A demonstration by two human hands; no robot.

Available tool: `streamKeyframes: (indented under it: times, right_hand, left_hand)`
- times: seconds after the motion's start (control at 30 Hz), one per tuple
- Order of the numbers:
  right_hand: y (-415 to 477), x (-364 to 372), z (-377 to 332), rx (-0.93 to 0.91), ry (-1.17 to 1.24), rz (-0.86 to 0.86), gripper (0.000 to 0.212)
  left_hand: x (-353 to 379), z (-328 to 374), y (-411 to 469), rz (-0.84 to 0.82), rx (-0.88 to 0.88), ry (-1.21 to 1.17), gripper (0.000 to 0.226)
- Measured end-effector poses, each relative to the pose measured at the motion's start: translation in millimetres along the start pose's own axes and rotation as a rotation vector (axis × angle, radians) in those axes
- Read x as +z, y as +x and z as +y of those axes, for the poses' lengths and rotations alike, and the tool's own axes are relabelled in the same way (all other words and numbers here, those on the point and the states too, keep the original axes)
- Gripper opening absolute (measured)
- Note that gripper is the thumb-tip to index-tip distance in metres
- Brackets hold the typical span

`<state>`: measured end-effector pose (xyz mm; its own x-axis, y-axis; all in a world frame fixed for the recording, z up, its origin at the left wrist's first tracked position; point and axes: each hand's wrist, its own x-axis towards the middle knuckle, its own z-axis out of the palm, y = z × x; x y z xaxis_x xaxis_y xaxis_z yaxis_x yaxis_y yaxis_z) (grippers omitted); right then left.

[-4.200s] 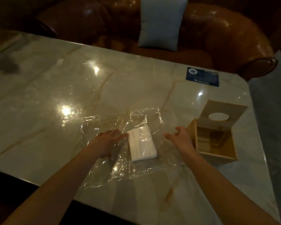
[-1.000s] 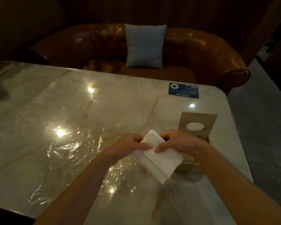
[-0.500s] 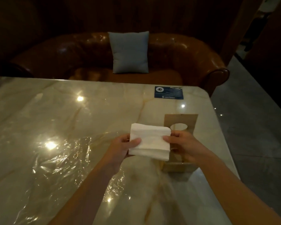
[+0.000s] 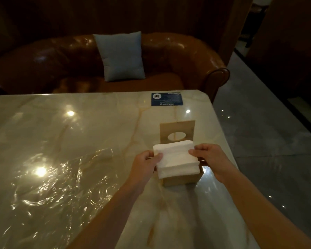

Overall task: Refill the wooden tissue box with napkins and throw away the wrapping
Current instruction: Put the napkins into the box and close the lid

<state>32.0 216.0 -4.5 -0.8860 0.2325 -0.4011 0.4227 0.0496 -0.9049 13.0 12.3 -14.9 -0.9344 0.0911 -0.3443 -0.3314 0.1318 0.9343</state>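
both hands pinch a white napkin stack (image 4: 176, 159) by its short ends, left hand (image 4: 145, 163) and right hand (image 4: 209, 157), long axis left to right, directly over the open wooden tissue box (image 4: 182, 179). the clear wrapping (image 4: 57, 178) lies on the table at left.

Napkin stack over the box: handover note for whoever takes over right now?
Left hand: grip on the left end of the napkin stack.
Right hand: grip on the right end of the same stack.
The stack sits at the mouth of the wooden tissue box, not fully seated; the lid stands open behind it.
The clear wrapping lies spread on the table, left of the box.
Done: napkins unwrapped and brought to the box.
Left: press the stack in, close the lid, bin the wrapping.
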Motion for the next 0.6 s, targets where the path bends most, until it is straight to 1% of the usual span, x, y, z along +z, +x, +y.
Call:
streamKeyframes:
  times: [0.1,0.23,0.37,0.5,0.6]
  right_hand:
    - [3.4,-6.3,-0.5,-0.018,-0.064,0.053,0.017]
    - [10.0,-10.3,3.9,-0.041,-0.136,0.075,0.017]
    - [16.3,-6.5,11.7,-0.067,-0.243,0.109,0.018]
    - [23.5,-1.8,16.5,-0.116,-0.400,0.144,0.016]
    - [29.0,0.5,21.4,-0.164,-0.545,0.235,0.020]
  left_hand:
    - [13.6,1.0,6.5,0.012,-0.010,0.083,0.018]
    - [26.0,-2.0,11.7,0.036,-0.038,0.114,0.020]
    - [27.9,-6.7,15.6,0.103,-0.040,0.204,0.025]
    - [27.0,-10.4,19.5,0.128,-0.009,0.322,0.028]
    - [27.7,-11.5,23.1,0.156,0.049,0.456,0.033]
